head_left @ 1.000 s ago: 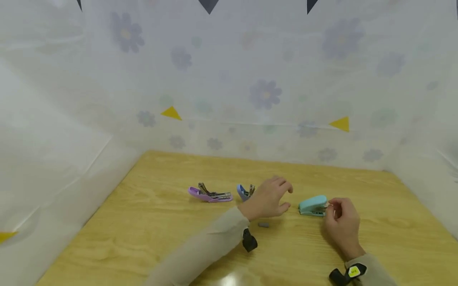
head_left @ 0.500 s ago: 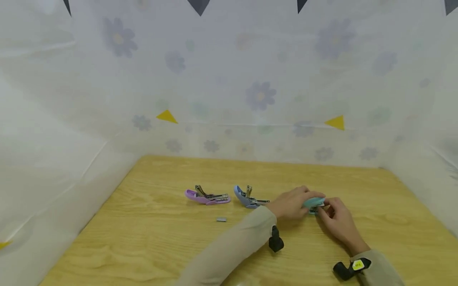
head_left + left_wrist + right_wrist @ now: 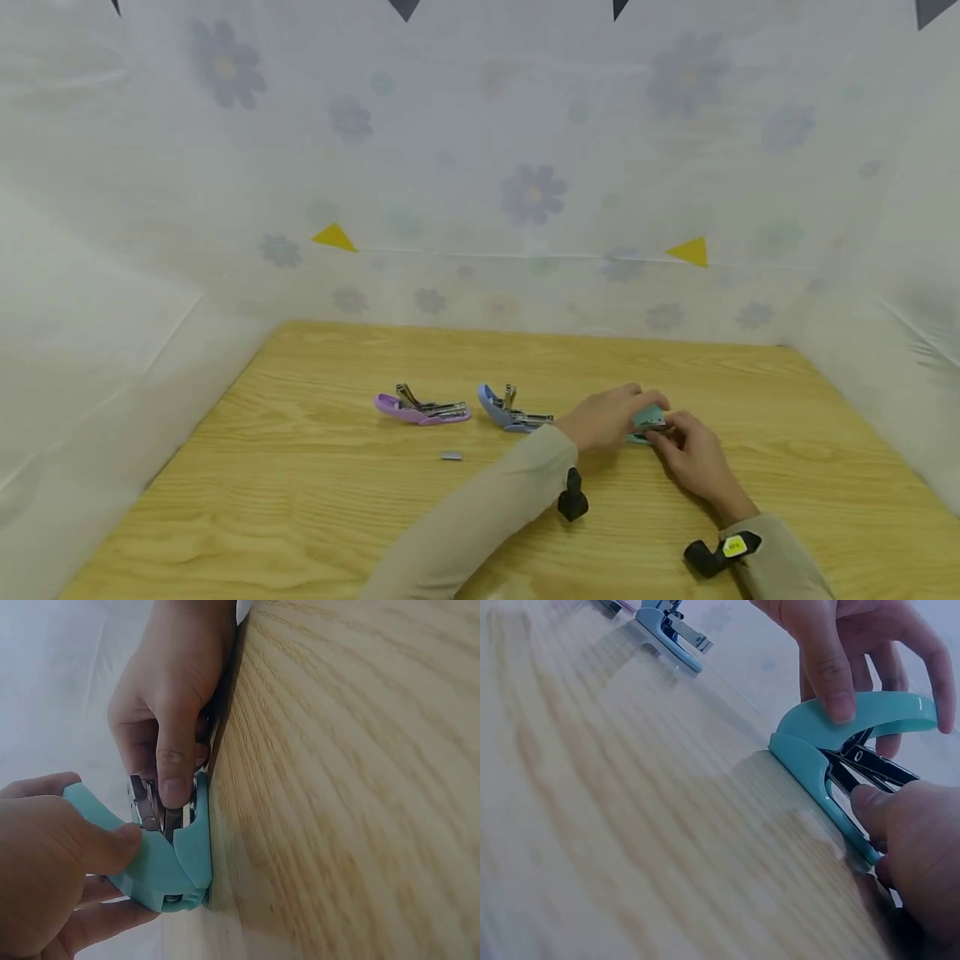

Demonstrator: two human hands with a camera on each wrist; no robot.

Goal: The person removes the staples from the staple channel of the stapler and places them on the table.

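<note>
A teal stapler lies on the wooden table between both hands, its lid raised off the base. My left hand grips the lid, thumb on one side and fingers on the other. From the right, my right hand pinches the metal staple channel at the stapler's open end, and one fingertip presses into it. The teal base rests on the wood.
A purple stapler and a blue stapler lie opened out to the left, the blue one close to my left forearm. A small grey staple strip sits in front of them. Flowered plastic sheeting walls the table on three sides.
My left hand moved right, away from the blue stapler, and took hold of the teal stapler's lid. My right hand stayed at the stapler's open end.
</note>
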